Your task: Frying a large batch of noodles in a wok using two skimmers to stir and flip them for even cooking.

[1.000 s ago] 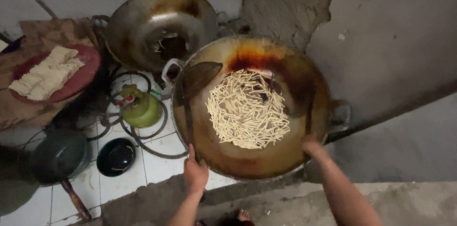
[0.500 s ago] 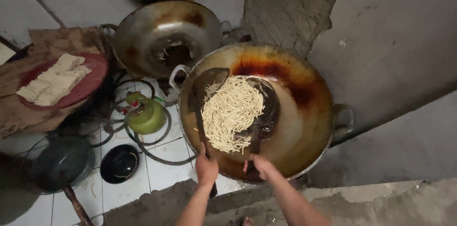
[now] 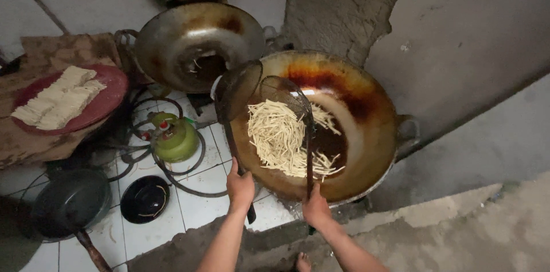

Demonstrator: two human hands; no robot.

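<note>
Hands work together over the large wok (image 3: pixel 366 152): left hand (image 3: pixel 240 187) clenched on the handle of a dark flat skimmer (image 3: pixel 238 91), right hand (image 3: pixel 316 210) grasping a wire strainer (image 3: pixel 288 95), apparently to gather between them the pale strips (image 3: pixel 281 137) lying in dark oil. Second wok (image 3: pixel 197 43) behind holds only residue. Red plate (image 3: pixel 112 97) carries uncooked strips.

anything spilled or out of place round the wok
A few pale strips lie loose on the white tiled floor near the black lid, away from the wok. Otherwise nothing stands out.
</note>
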